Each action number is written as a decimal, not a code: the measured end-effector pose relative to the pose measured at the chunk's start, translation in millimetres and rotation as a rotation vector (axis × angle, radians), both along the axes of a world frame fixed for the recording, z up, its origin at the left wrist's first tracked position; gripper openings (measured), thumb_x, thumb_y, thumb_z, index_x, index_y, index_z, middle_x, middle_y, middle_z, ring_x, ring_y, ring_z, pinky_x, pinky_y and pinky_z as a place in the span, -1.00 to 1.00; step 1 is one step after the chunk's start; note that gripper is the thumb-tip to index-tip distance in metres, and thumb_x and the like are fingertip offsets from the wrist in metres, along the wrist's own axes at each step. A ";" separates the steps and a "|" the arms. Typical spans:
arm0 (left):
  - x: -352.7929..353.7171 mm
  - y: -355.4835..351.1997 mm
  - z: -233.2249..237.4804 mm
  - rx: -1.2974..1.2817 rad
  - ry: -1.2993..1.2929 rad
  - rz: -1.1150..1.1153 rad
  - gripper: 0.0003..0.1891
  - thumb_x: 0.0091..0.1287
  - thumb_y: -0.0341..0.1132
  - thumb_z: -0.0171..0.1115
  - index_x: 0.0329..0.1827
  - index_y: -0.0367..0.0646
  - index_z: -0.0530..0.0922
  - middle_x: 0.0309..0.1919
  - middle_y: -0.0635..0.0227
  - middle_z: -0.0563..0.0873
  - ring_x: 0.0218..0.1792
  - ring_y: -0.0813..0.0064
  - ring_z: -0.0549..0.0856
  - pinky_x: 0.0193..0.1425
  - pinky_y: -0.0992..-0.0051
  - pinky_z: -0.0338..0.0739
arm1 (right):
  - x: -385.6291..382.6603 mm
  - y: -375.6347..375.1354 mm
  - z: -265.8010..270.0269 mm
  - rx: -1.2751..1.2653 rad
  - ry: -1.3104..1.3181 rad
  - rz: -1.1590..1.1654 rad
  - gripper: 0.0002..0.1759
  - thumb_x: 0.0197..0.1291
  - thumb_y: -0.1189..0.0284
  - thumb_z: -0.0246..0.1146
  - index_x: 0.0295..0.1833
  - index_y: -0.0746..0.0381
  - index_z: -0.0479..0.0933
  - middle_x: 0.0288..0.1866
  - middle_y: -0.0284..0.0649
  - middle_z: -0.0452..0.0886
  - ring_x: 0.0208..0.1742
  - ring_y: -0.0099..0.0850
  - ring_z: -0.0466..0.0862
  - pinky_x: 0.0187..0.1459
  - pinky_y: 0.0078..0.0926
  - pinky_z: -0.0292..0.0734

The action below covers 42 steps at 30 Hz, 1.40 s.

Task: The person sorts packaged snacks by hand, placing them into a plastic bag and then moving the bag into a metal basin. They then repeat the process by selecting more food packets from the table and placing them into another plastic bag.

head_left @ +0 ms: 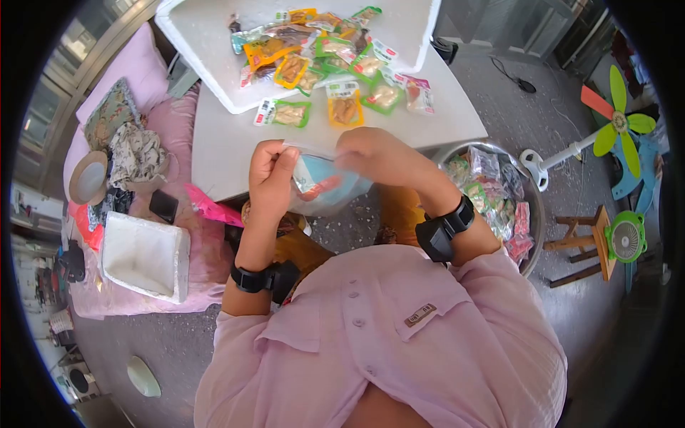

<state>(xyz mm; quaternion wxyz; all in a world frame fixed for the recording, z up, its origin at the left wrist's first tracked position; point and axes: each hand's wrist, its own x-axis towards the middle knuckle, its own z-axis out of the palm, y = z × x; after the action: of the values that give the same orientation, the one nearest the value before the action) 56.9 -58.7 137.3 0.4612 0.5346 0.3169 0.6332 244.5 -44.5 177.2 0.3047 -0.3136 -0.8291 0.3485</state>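
In front of my body, over the near edge of the white table [235,153], hangs a clear plastic bag [342,194]. Something light blue and a red-and-white piece show through it. My left hand [271,177] is closed, pinching the bag's upper left corner between thumb and fingers. At the upper right of the bag, my right hand [385,158] is curled closed on the top edge, its fingertips slightly blurred. Just beyond the hands lie small sealed snack packets: a green-edged one [283,113], a yellow one [345,105] and a pink-and-white one [419,95].
A white foam box [214,53] with several packets stands on the table. To my right is a metal basin [536,214] full of packets, near a wooden stool [581,239] and fans. A pink-covered seat [207,267] on my left carries a foam lid [145,255].
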 end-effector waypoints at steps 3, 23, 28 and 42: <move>-0.6 -13.5 -12.4 -0.125 -0.045 -0.136 -0.91 0.15 -0.46 0.03 -0.31 -0.23 0.35 -0.42 0.42 0.48 -0.42 0.73 0.40 -0.31 0.70 0.31 | 6.4 -18.1 -11.5 0.104 0.011 0.011 -0.82 -0.03 0.39 0.09 -0.45 0.31 0.37 -0.55 -0.10 0.41 -0.42 -0.19 0.45 -0.40 -0.33 0.30; 63.8 -24.8 -44.4 0.008 0.503 -0.176 -0.89 0.17 -0.43 0.01 -0.31 -0.28 0.41 -0.33 0.33 0.51 -0.34 0.57 0.45 -0.20 0.63 0.32 | 74.1 -54.0 -75.3 -0.014 0.081 -0.166 -0.85 -0.06 0.42 0.08 -0.47 0.29 0.39 -0.51 -0.08 0.43 -0.41 -0.17 0.46 -0.40 -0.35 0.33; 53.1 -6.4 -59.3 -0.209 0.329 -0.185 -0.88 0.18 -0.43 -0.04 -0.27 -0.28 0.38 -0.31 0.28 0.50 -0.27 0.56 0.47 -0.13 0.60 0.34 | 154.0 -68.5 -80.3 -0.006 0.105 -0.589 -0.86 -0.01 0.42 0.10 -0.39 0.29 0.42 -0.52 -0.20 0.42 -0.46 -0.39 0.44 -0.42 -0.51 0.33; -17.9 -12.8 -200.7 -0.573 0.677 -0.176 -0.93 0.10 -0.43 0.02 -0.40 -0.24 0.41 -0.52 0.39 0.50 -0.46 0.68 0.45 -0.38 0.70 0.33 | 375.8 -163.7 -231.9 -0.104 -0.515 -1.658 -0.76 -0.06 0.33 0.08 -0.45 0.32 0.40 -0.51 -0.03 0.47 -0.40 -0.15 0.51 -0.38 -0.34 0.35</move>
<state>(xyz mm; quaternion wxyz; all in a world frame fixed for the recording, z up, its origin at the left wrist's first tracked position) 39.0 -71.4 -63.4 0.5132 0.5872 0.5657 0.2679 620.3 -208.2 -54.7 0.2486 -0.8989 -0.3594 -0.0301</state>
